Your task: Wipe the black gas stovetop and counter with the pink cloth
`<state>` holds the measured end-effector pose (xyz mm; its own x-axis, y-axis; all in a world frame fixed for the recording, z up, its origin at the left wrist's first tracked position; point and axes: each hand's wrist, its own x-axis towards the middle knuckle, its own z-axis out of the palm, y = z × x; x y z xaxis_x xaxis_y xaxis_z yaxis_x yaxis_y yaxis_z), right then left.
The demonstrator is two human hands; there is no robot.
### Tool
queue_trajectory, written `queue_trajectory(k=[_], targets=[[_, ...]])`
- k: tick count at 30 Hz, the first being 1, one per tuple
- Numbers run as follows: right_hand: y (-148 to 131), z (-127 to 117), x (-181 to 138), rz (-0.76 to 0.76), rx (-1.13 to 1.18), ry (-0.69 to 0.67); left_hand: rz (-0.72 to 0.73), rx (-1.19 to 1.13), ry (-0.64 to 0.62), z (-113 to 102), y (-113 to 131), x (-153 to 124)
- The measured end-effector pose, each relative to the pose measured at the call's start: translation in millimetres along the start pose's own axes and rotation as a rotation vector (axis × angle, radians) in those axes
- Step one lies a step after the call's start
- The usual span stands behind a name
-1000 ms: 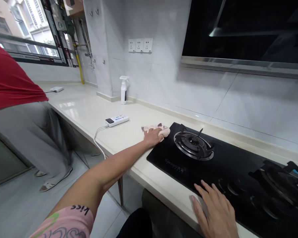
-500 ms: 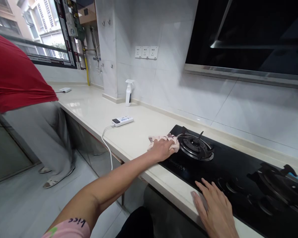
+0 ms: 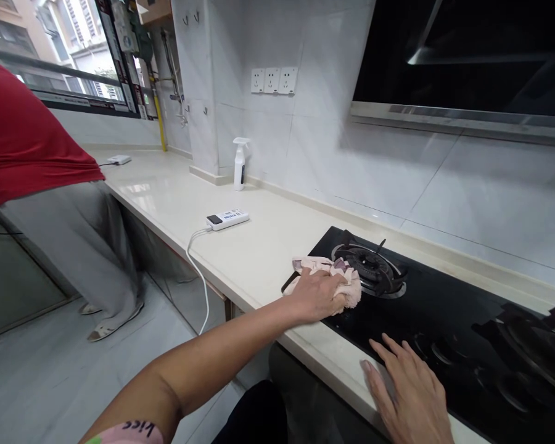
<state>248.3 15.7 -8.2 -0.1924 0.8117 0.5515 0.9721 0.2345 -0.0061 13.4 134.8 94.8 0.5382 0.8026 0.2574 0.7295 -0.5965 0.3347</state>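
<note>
My left hand (image 3: 315, 297) presses a crumpled pale pink cloth (image 3: 351, 290) onto the left front part of the black gas hob (image 3: 365, 324), its fingers curled over the fabric. Just behind the cloth is the left burner (image 3: 369, 264) with its dark pan support. My right hand (image 3: 409, 391) rests palm down across the hob's front edge and the counter rim, fingers spread and holding nothing. Control knobs (image 3: 439, 353) sit beyond its fingertips, and the right burner (image 3: 531, 345) lies farther right.
On the cream counter (image 3: 268, 246) lie a white power bank (image 3: 228, 219) with a cable hanging over the edge and a white spray bottle (image 3: 239, 165) by the wall. A person in red (image 3: 32, 135) bends at the far left. A range hood (image 3: 462, 68) hangs above.
My left hand has slid the cloth right and towards me, from the hob's left edge onto its front glass. The right hand stays in about the same place. The view has shifted slightly.
</note>
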Motion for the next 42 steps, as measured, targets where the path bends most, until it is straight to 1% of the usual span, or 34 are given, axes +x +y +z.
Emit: queue_trajectory(k=[3,5,8,11,14,17,24,28,31,34,39,42], targets=[[2,1,1,0.020,-0.003,-0.022,0.011,-0.023,-0.088,2,2,17],[4,2,1,0.035,0.002,-0.035,-0.007,-0.029,-0.116,3,5,26],[5,2,3,0.059,0.024,-0.070,-0.032,-0.035,-0.127,5,9,30],[-1,-2,4,0.077,0.046,-0.069,-0.037,-0.038,-0.109,6,12,25],[-11,-7,6,0.088,0.056,-0.014,-0.015,-0.026,-0.076,6,15,13],[-19,-12,8,0.090,0.058,0.019,0.023,-0.060,-0.041,6,16,-6],[-19,-13,8,0.090,0.056,0.005,0.057,-0.122,0.061,4,15,-64],[-18,-13,7,0.080,0.049,0.013,0.044,-0.119,0.108,1,12,-82],[-20,-13,7,0.079,0.053,0.029,0.014,-0.118,0.120,-2,6,-88],[-22,-15,8,0.071,0.060,0.038,-0.066,-0.084,0.121,-9,-6,-93],[-19,-16,7,0.078,0.075,0.036,-0.237,-0.023,0.188,-21,-38,-98],[-14,-13,5,0.074,0.077,0.012,-0.307,-0.009,0.178,-25,-57,-92]])
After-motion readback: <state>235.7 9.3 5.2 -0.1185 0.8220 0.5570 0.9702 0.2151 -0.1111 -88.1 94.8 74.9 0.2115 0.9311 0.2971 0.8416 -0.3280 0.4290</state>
